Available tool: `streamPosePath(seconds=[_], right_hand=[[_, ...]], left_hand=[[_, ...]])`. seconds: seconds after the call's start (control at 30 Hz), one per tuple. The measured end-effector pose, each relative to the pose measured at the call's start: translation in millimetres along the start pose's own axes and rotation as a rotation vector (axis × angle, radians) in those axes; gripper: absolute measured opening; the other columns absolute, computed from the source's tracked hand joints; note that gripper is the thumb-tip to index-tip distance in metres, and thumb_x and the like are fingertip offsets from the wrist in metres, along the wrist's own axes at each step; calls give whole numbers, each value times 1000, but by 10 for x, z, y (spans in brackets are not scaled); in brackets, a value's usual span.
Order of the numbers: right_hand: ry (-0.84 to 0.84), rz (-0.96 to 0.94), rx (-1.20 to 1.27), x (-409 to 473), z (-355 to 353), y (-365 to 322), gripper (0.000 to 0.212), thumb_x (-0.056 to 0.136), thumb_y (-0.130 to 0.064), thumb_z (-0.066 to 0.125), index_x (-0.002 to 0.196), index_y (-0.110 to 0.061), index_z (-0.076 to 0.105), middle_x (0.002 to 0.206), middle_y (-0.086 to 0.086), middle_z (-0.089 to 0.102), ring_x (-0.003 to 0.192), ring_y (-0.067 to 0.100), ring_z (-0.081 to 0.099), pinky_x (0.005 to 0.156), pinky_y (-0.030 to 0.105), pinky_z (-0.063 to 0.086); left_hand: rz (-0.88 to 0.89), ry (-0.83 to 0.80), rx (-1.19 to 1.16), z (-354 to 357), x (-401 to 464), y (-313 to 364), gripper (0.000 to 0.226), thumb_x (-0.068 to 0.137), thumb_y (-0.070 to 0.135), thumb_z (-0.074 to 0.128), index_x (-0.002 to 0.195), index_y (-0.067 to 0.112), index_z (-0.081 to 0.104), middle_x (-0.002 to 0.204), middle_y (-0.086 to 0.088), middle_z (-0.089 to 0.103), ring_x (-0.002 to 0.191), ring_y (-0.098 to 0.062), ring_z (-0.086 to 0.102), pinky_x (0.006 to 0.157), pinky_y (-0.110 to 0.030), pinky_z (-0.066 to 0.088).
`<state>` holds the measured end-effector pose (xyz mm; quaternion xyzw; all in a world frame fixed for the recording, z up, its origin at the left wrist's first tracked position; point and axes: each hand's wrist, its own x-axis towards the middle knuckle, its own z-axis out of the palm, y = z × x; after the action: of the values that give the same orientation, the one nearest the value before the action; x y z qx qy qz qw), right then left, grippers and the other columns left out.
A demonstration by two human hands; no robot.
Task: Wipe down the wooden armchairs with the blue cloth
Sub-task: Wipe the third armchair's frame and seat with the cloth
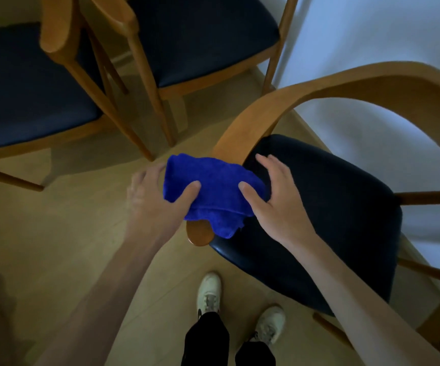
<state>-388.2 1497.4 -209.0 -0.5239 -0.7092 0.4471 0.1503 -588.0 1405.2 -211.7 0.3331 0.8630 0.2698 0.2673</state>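
The blue cloth (215, 190) lies draped over the front end of the near armchair's left armrest (242, 128), whose rounded tip shows just below the cloth. The armrest's long axis runs from about 7 o'clock up toward 1 o'clock, so the wipe likely travels along that line. The left hand (158, 196) grips the cloth's 9 o'clock edge, thumb on top. The right hand (274, 192) holds the 3 o'clock edge, thumb pressing the cloth, fingers extended. Both hands sit equally near. No legible writing or brand appears.
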Motion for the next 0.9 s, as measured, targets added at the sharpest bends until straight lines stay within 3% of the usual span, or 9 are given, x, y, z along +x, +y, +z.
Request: streamPosePath(seconds=[0.1,0.2,0.33,0.5,0.73,0.9], right_hand=[[31,181,115,-43,79,4,48,90,-52,61,132,-30,52,124,-14,58,111,1,56,93,24,50],[9,321,348,18,138,-51,29,90,-43,65,113,-25,65,100,-9,72,94,7,69,85,38,59],[-6,454,639,127,180,-76,18,94,-28,65,109,-18,68,102,2,73,97,17,71,87,46,58],[71,533,859,290,147,-39,24,96,-23,62,117,-13,65,111,7,71,101,21,70,90,45,57],[161,529,877,500,-24,-36,26,96,-22,63,120,-13,64,111,5,71,102,19,70,90,44,58],[218,557,902,734,-285,33,22,97,-21,61,117,-12,64,112,7,70,102,21,69,90,44,58]], left_hand=[[-48,-265,85,186,-34,206,114,56,83,62,146,26,21,145,3,37,124,-18,43,92,-34,42],[-122,-335,14,302,39,306,115,54,73,74,142,19,24,136,1,44,106,-14,44,82,-32,43],[-53,-365,89,319,185,338,116,48,74,76,137,17,29,125,6,46,99,-12,43,74,-28,39],[37,-371,111,466,535,564,114,51,67,79,140,18,26,129,2,50,101,-15,48,73,-30,41],[80,-403,62,601,804,796,103,51,61,83,133,22,35,121,5,53,103,-17,53,80,-36,50],[182,-444,9,828,1008,1122,103,58,48,86,141,20,32,133,5,50,118,-18,50,85,-30,40]])
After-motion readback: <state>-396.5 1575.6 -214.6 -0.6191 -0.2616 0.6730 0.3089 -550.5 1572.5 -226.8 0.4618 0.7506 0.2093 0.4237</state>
